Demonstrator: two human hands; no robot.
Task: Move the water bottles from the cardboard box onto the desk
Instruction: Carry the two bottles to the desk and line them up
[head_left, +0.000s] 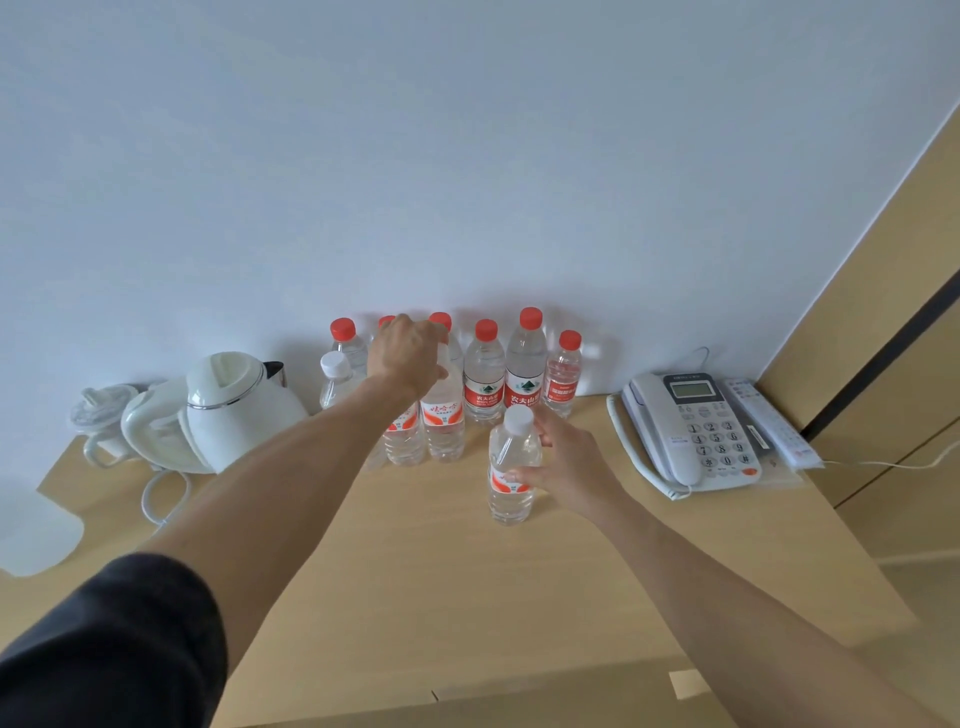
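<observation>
Several water bottles stand on the wooden desk (415, 571) against the wall, most with red caps (530, 358). My left hand (408, 353) grips the top of a white-capped bottle with an orange label (442, 421) in the front row. My right hand (566, 457) holds another white-capped bottle (511, 467) by its side, upright on the desk, a little in front of the group. A flap of the cardboard box (519, 701) shows at the bottom edge.
A white electric kettle (228, 410) with its cord stands left of the bottles, with a clear lidded item (104, 410) beside it. To the right lie a white desk phone (696, 426) and a remote (769, 421). A wooden panel (883, 312) bounds the right side.
</observation>
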